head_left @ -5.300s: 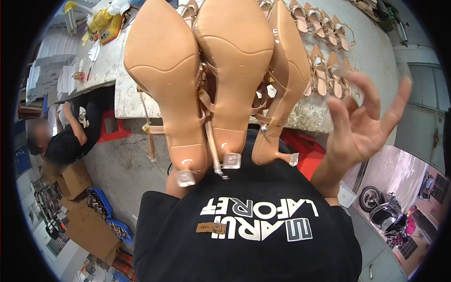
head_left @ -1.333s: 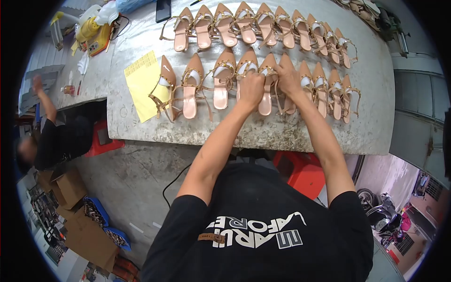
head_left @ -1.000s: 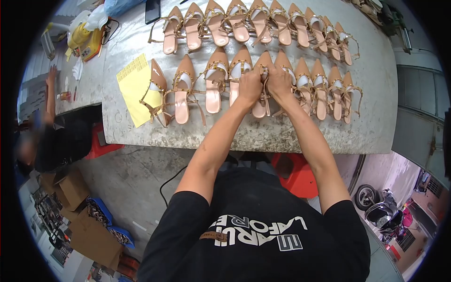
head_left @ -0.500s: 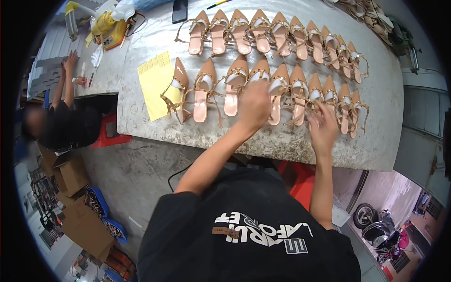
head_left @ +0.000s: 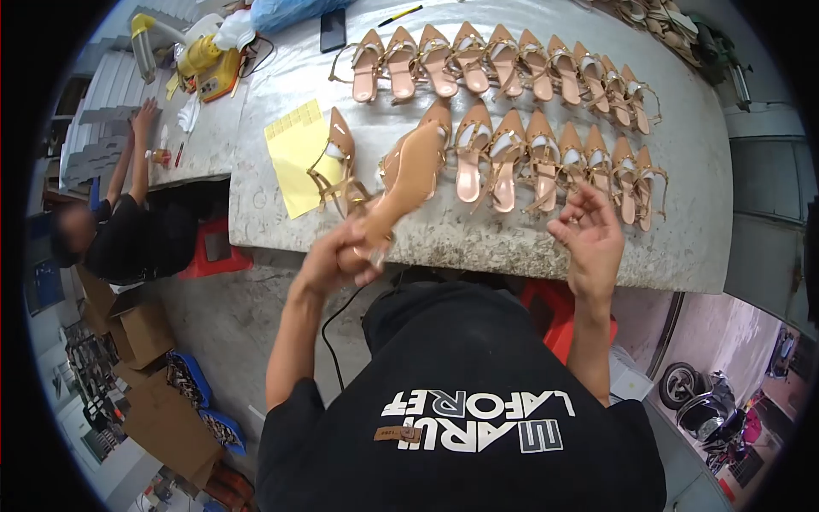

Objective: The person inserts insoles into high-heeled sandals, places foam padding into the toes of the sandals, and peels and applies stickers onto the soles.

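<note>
My left hand [head_left: 328,260] grips a tan pointed sandal [head_left: 408,179] by its heel end, sole towards me, raised over the table's near edge. Part of the front row is hidden behind that sandal. My right hand [head_left: 590,243] hovers palm up at the front edge, fingers loosely bent and apart, with nothing visible in it. Just beyond it stand several matching studded, strappy sandals of the front row [head_left: 546,162]. A back row of the same sandals [head_left: 469,64] lines the table behind. One sandal [head_left: 339,141] rests on its side on a yellow sheet [head_left: 292,162].
A phone [head_left: 333,32] and a yellow pen [head_left: 401,14] lie at the far edge of the metal-topped table [head_left: 264,226]. A yellow device [head_left: 209,64] stands at far left, near another person [head_left: 128,230]. A red stool [head_left: 554,320] is under the table.
My left hand has moved from the front row down to the left and now holds a sandal, turned sole up. My right hand has drawn slightly back from the row, palm turned up.
</note>
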Action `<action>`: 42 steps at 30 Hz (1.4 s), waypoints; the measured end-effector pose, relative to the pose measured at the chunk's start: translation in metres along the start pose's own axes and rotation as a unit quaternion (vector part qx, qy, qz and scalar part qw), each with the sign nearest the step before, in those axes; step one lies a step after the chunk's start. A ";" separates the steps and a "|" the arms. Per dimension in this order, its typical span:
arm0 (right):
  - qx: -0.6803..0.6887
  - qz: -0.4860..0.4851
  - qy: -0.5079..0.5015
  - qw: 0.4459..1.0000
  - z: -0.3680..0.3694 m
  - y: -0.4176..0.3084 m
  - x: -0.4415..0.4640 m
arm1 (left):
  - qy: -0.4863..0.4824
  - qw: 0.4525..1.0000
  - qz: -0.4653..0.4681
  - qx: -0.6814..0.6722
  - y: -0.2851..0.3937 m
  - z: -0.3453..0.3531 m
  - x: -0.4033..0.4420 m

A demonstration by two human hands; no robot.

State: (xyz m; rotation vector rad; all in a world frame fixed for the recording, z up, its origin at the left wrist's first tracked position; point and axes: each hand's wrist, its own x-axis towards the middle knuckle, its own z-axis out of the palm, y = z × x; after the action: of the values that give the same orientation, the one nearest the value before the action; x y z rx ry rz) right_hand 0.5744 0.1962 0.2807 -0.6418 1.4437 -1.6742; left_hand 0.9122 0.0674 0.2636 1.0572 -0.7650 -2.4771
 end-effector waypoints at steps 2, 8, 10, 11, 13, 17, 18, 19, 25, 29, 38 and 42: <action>0.020 -0.054 -0.029 0.998 0.029 -0.018 -0.004 | -0.145 0.980 0.033 -0.136 -0.023 0.029 -0.021; 0.046 -0.057 -0.179 0.981 0.108 -0.068 -0.053 | -0.077 0.989 0.116 -0.055 -0.040 0.109 -0.048; 0.041 -0.033 -0.189 0.981 0.110 -0.067 -0.058 | -0.095 0.987 0.125 -0.026 -0.032 0.111 -0.051; 0.043 -0.012 -0.190 0.981 0.111 -0.066 -0.061 | -0.105 0.987 0.119 -0.016 -0.030 0.112 -0.053; 0.028 -0.011 -0.197 0.980 0.112 -0.062 -0.067 | -0.107 0.989 0.106 0.001 -0.025 0.112 -0.057; -0.054 -0.052 -0.198 0.977 0.114 -0.043 -0.074 | -0.092 0.987 0.129 -0.006 -0.031 0.110 -0.051; -0.054 -0.052 -0.194 0.978 0.117 -0.038 -0.073 | -0.091 0.987 0.129 0.014 -0.030 0.109 -0.049; -0.101 -0.137 -0.188 0.967 0.121 -0.031 -0.070 | -0.090 0.987 0.130 0.033 -0.029 0.108 -0.048; -0.388 -0.214 0.022 0.896 0.103 0.018 -0.030 | -0.051 0.991 0.068 -0.108 -0.036 0.063 -0.032; -0.416 -0.111 -0.084 0.899 0.079 0.075 0.003 | 0.195 0.926 0.173 0.272 -0.057 -0.028 0.041; -0.510 -0.171 -0.197 0.820 0.107 0.244 0.031 | 0.322 0.702 0.206 0.601 -0.085 -0.079 0.176; -0.492 -0.199 -0.168 0.831 0.103 0.232 0.025 | 0.288 0.705 0.209 0.613 -0.079 -0.087 0.181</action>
State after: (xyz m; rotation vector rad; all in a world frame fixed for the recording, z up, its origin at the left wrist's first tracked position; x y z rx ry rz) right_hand 0.7016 0.1156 0.0744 -1.8054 1.9328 -0.8721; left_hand 0.8488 0.0108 0.0655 1.6122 -2.1616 -0.8822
